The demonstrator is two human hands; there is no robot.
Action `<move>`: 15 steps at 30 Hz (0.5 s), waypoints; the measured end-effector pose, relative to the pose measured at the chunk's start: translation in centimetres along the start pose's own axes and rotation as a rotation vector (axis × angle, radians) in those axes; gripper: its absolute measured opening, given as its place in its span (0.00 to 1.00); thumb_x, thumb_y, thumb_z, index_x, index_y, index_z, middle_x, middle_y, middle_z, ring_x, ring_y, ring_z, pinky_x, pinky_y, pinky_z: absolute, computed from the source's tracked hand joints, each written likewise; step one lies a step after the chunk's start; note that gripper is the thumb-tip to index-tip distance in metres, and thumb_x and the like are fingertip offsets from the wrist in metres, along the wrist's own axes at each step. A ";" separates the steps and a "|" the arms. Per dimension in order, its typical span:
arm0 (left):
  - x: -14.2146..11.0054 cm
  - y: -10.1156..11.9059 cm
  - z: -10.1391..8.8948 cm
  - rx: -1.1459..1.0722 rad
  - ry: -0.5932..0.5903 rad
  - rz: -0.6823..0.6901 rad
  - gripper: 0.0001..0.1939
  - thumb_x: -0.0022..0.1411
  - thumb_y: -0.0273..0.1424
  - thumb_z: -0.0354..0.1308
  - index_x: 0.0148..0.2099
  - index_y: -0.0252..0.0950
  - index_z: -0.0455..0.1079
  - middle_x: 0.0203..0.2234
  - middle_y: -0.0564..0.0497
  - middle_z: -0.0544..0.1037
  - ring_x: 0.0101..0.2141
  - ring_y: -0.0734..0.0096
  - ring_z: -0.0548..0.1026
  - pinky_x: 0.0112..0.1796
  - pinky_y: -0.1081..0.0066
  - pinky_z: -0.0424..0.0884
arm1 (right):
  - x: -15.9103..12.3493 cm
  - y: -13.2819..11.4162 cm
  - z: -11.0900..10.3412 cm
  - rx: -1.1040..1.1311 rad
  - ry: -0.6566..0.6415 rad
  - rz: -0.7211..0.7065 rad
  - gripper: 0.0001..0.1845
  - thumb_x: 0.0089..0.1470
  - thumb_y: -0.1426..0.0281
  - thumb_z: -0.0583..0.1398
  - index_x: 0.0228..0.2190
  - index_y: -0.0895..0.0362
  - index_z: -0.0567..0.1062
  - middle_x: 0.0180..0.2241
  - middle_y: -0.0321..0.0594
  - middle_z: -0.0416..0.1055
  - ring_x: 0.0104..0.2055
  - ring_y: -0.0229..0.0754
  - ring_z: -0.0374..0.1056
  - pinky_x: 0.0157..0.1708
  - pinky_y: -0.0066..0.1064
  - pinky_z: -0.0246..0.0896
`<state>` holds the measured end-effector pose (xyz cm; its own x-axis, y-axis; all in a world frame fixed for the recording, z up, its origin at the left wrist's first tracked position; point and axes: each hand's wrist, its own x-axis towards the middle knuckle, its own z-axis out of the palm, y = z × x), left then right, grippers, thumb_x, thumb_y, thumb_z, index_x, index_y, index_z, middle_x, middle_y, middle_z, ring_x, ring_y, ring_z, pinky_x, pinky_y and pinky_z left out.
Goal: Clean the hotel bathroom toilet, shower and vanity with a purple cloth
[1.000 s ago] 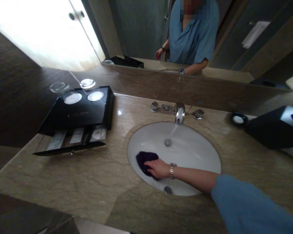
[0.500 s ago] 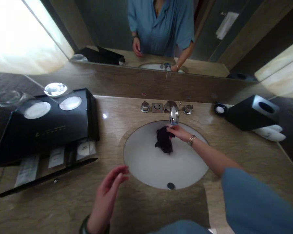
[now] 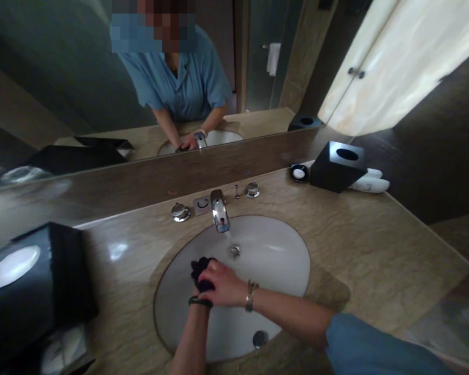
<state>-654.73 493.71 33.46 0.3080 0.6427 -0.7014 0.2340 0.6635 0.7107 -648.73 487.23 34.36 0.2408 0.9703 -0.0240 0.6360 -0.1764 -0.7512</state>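
Both our hands wring the dark cloth (image 3: 201, 271) over the sink (image 3: 281, 260): right hand (image 3: 224, 284) clenched around it, left hand (image 3: 201, 294) mostly hidden, grip unclear. Risk: running faucet (image 3: 220, 216) splashes the counter (image 3: 355, 245).

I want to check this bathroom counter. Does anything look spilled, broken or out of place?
Nothing looks broken or spilled. Water runs from the tap into the sink, where both hands squeeze a dark cloth. The black box and small dish stand upright.

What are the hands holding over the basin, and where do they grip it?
A dark cloth, bunched between both hands: right hand closed over it; left hand hidden beneath.
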 end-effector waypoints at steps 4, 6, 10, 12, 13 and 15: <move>0.0 0.9 1.1 -0.001 -0.071 0.030 0.07 0.66 0.33 0.54 0.37 0.38 0.71 0.36 0.45 0.76 0.59 0.48 0.71 0.51 0.48 0.76 | 1.7 2.1 -1.3 -0.147 0.036 0.084 0.23 0.64 0.49 0.57 0.48 0.53 0.76 0.49 0.46 0.73 0.49 0.49 0.70 0.44 0.37 0.68; -0.2 1.8 2.2 -0.069 -0.136 0.029 0.10 0.67 0.33 0.51 0.40 0.36 0.73 0.38 0.42 0.78 0.58 0.48 0.73 0.51 0.50 0.77 | 3.3 5.1 -4.1 -0.175 0.046 0.236 0.22 0.68 0.53 0.53 0.46 0.56 0.76 0.47 0.47 0.75 0.47 0.48 0.71 0.45 0.36 0.67; -0.2 4.2 2.3 -0.209 -0.133 0.060 0.11 0.67 0.33 0.54 0.45 0.35 0.75 0.49 0.41 0.80 0.61 0.54 0.71 0.59 0.55 0.72 | 3.5 10.1 -8.3 -0.188 0.121 0.330 0.19 0.69 0.59 0.54 0.46 0.59 0.76 0.50 0.50 0.74 0.53 0.50 0.69 0.53 0.40 0.65; 0.4 4.2 0.8 -0.188 0.008 0.069 0.10 0.64 0.30 0.56 0.48 0.39 0.73 0.59 0.45 0.75 0.67 0.51 0.64 0.65 0.44 0.61 | 2.6 10.7 -7.7 -0.184 0.193 0.368 0.22 0.65 0.62 0.58 0.56 0.59 0.72 0.57 0.53 0.70 0.58 0.53 0.66 0.57 0.44 0.62; 1.0 3.8 0.0 -0.168 0.102 0.060 0.13 0.62 0.29 0.57 0.50 0.43 0.72 0.63 0.48 0.70 0.69 0.48 0.59 0.66 0.37 0.55 | 2.2 10.5 -6.6 -0.161 0.201 0.390 0.25 0.62 0.64 0.61 0.58 0.59 0.70 0.59 0.54 0.68 0.60 0.55 0.65 0.58 0.45 0.62; 2.4 2.1 -1.4 -0.142 0.104 -0.084 0.19 0.63 0.33 0.57 0.56 0.45 0.69 0.64 0.44 0.69 0.70 0.40 0.54 0.64 0.30 0.53 | 1.9 9.3 -3.7 -0.078 0.150 0.417 0.26 0.55 0.71 0.64 0.56 0.57 0.74 0.58 0.54 0.69 0.59 0.54 0.66 0.57 0.42 0.63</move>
<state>-654.81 497.23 33.19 0.1939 0.6139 -0.7652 0.1197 0.7593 0.6396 -639.62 486.77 29.79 0.5884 0.7799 -0.2136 0.5140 -0.5647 -0.6457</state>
